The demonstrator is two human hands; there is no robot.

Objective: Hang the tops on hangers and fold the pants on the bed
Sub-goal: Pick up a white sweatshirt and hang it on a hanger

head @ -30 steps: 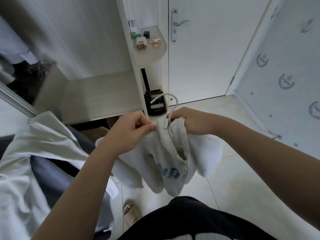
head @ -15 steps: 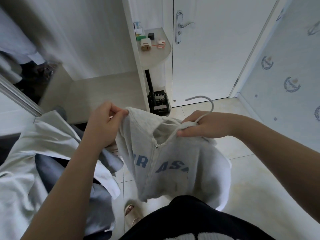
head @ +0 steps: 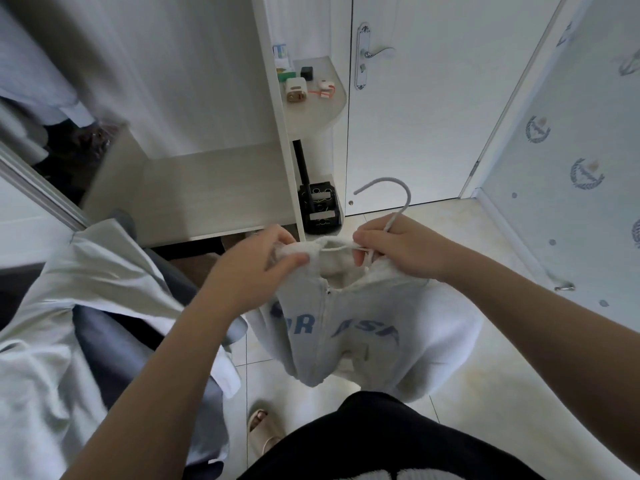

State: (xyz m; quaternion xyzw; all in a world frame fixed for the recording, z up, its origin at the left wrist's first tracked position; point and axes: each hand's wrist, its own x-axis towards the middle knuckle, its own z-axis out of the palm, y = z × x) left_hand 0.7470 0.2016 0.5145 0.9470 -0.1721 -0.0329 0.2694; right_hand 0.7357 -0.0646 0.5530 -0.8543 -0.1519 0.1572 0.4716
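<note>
While the person stands on the pale tiled floor (head: 502, 382) in front of an open wardrobe, the head view shows both hands raised at waist height and closed on 1 garment. The left hand (head: 256, 268) pinches the left side of the collar of a grey zip sweatshirt (head: 349, 330) between thumb and curled fingers. The right hand (head: 405, 249) is clamped round the neck of a pale hanger (head: 394, 197) together with the right side of the collar, and the hook curves up above the knuckles. The sweatshirt hangs down from the 2 hands over the floor, its blue lettering split by the zip; how much of the hanger lies inside it cannot be told. To the left a heap of clothes, topped by a pale shirt (head: 59, 306), sits beside the bare wardrobe shelf (head: 214, 188). A rounded corner shelf (head: 325, 109) carries small items, a black box (head: 320, 209) stands on the floor below it, and a white door (head: 436, 116) with a lever handle (head: 377, 51) is shut behind. A sandalled foot (head: 259, 424) shows at the bottom.
</note>
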